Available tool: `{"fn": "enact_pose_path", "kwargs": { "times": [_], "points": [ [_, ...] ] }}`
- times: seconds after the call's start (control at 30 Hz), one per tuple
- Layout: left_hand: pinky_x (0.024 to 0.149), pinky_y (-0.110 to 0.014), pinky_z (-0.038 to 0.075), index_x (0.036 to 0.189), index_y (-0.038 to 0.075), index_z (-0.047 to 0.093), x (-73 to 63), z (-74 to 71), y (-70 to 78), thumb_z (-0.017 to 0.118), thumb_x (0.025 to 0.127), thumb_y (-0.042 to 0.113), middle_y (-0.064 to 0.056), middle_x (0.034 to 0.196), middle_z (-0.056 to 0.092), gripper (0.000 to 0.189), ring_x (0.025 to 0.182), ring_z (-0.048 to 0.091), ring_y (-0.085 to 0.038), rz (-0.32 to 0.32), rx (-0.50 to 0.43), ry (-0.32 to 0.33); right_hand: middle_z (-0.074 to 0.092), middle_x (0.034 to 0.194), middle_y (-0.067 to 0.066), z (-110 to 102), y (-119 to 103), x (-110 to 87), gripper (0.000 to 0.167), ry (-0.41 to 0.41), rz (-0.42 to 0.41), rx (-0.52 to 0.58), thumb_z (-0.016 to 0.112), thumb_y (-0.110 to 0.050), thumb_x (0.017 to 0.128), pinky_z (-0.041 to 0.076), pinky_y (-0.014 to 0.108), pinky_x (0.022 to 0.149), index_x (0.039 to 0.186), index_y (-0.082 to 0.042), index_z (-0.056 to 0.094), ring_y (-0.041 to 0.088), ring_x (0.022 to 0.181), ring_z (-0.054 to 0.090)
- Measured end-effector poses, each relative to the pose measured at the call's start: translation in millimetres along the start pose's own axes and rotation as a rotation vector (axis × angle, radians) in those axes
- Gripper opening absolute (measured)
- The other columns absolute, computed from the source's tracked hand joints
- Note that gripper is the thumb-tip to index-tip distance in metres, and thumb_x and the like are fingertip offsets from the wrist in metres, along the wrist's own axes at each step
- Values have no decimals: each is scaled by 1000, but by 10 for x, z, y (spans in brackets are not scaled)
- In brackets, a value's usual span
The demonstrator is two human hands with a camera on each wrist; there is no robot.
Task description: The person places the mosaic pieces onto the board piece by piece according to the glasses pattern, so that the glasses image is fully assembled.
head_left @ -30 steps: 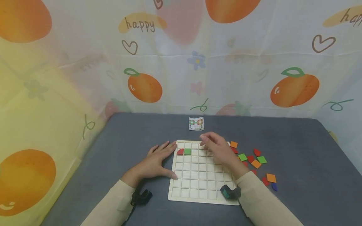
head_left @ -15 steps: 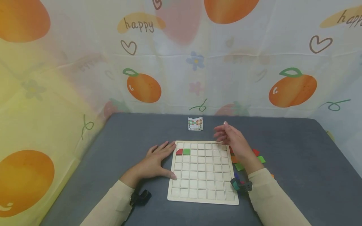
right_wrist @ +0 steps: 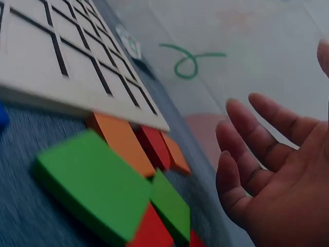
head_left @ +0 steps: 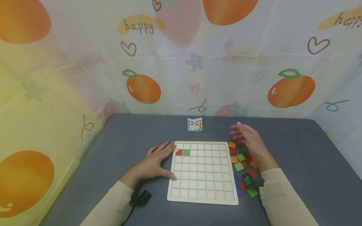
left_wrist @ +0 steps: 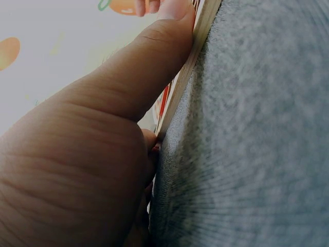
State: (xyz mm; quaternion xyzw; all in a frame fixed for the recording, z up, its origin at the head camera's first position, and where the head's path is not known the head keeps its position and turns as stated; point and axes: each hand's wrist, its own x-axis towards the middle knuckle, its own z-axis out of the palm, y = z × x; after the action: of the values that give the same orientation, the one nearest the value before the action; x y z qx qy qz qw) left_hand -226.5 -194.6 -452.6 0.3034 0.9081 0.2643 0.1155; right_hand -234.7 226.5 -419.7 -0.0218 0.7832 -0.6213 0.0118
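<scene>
A pale wooden grid board point(head_left: 202, 185) lies flat on the dark grey table. In its second row, at the left end, sit a red quarter-round tile point(head_left: 179, 152) and a green square tile point(head_left: 186, 152). My left hand point(head_left: 155, 163) rests at the board's left edge, thumb on the rim and fingers spread toward the upper corner. My right hand point(head_left: 251, 139) hovers past the board's right edge with relaxed fingers and nothing in them. Below it are loose tiles: a green square point(right_wrist: 95, 182), an orange one point(right_wrist: 123, 146) and several red ones, partly hidden by the wrist.
A small printed card point(head_left: 195, 124) with a coloured grid pattern stands behind the board. Blue pieces point(head_left: 237, 177) lie along the board's right edge. A curtain point(head_left: 226, 56) printed with oranges hangs behind the table. Each wrist wears a dark strapped camera.
My right hand has moved from over the board's top rows to the right, above the loose tiles, and its fingers have loosened. My left hand stays put.
</scene>
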Motion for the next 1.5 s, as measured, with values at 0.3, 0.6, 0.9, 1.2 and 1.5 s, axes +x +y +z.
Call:
{"fn": "enact_pose_path", "kwargs": {
  "times": [0.3, 0.6, 0.9, 1.2, 1.5],
  "points": [
    [124, -63, 2, 174, 15, 28, -5, 2, 1, 90, 78, 71, 3, 180, 18, 128, 166, 7, -28, -7, -3, -16, 63, 138, 23, -167, 203, -12, 63, -29, 38, -196, 64, -49, 111, 44, 60, 110, 149, 1, 57, 40, 122, 60],
    [124, -66, 2, 174, 13, 29, -21, 0, 0, 90, 78, 71, 1, 180, 20, 127, 166, 9, -30, 6, -4, -3, 63, 136, 17, -118, 341, 13, 67, -145, -6, -380, 86, -38, 98, 50, 55, 99, 150, -4, 60, 35, 119, 58],
    [124, -64, 1, 175, 15, 26, -4, 14, -30, 90, 77, 71, 2, 181, 17, 129, 166, 7, -26, 0, 3, -12, 54, 142, 18, -155, 292, -3, 57, -270, -66, -424, 85, -23, 100, 47, 56, 99, 148, -2, 63, 36, 120, 51],
    [124, -65, 1, 174, 15, 28, -5, 18, -20, 91, 76, 71, 1, 180, 19, 129, 166, 8, -27, -1, -3, 2, 54, 140, 18, -157, 288, 17, 53, -260, -69, -437, 83, -19, 100, 48, 53, 95, 146, -1, 65, 34, 116, 51],
    [124, -64, 1, 174, 15, 28, 5, 32, -37, 91, 77, 71, 2, 180, 18, 129, 166, 7, -26, -2, 12, 2, 55, 141, 20, -203, 225, -25, 46, -244, -57, -427, 78, -8, 102, 51, 52, 95, 145, 1, 65, 36, 118, 55]
  ]
}}
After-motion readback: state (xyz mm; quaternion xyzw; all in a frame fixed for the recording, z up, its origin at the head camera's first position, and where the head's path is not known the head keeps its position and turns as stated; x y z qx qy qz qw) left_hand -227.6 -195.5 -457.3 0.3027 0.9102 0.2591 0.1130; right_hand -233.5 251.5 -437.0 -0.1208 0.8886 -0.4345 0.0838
